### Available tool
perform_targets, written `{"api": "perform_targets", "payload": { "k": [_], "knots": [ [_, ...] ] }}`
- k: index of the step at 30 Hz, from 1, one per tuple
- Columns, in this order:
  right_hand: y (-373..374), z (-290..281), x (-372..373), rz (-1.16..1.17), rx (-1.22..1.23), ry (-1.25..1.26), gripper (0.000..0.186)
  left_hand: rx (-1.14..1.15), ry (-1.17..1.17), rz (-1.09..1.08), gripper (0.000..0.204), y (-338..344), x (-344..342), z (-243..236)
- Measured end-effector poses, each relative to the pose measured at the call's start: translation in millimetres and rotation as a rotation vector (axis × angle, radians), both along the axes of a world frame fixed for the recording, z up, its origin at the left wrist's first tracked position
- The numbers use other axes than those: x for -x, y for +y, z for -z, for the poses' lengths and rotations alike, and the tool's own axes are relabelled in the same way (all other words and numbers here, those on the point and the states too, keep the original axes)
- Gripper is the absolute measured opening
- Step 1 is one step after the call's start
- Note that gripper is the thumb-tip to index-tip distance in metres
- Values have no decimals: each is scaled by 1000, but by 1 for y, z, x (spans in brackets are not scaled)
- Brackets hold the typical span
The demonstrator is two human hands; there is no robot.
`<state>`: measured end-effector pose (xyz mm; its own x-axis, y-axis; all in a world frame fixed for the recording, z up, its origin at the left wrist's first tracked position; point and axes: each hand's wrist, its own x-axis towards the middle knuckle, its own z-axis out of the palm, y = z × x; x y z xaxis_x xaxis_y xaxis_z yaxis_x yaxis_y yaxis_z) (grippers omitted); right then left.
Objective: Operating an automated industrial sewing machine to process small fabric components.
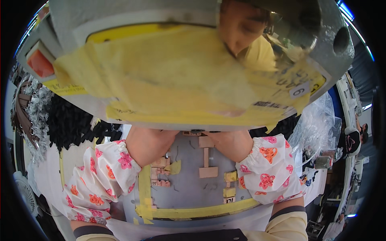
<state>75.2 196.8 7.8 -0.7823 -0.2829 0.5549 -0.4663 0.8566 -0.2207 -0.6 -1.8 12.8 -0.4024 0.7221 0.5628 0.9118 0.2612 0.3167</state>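
Observation:
Both my forearms, in white sleeves with pink and orange flowers, reach under a large grey machine head (132, 114) with yellow tape and paper over its front. Of my left hand (155, 140) only the wrist and the back near it show. My right hand (229, 142) comes in from the other side, and its wrist shows next to a pinkish strip. The machine hides the fingers of both hands and whatever they touch. Below them lies a grey work plate (187, 193) edged with yellow tape. Small pinkish blocks (208, 172) are fixed on it.
An orange-red switch (40, 61) sits on the machine's left side. Black strips (72, 124) are heaped at the left, beside grey and brown ones. Clear plastic film (317, 120) is bunched at the right. A white fan (26, 190) stands far left; another person (352, 140) is far right.

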Motion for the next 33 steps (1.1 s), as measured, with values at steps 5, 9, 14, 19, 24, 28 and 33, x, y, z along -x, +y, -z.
{"api": "perform_targets", "payload": {
  "k": [5, 9, 14, 19, 24, 28, 33],
  "knots": [
    [1, -3, -3, 9, 27, -69, 25, 24, 84, -18, 25, 0, -2, 0],
    [2, -6, -1, 26, 99, -123, 26, 92, -10, -77, 22, 1, 5, 2],
    [6, -1, -3, 77, -37, -150, 30, 75, 43, -10, 21, -3, 7, 5],
    [0, -18, -2, 14, 113, -261, 31, 79, 61, -8, 24, -6, 7, 11],
    [2, -15, -3, 4, 49, -179, 30, 122, 2, 33, 20, -4, 5, -1],
    [10, -3, 3, -27, -233, -153, 21, 208, 2, -2, 15, -6, 10, 12],
    [11, -12, -9, -21, -215, -150, 15, 100, -29, -6, 5, 2, 5, 8]
  ]
}}
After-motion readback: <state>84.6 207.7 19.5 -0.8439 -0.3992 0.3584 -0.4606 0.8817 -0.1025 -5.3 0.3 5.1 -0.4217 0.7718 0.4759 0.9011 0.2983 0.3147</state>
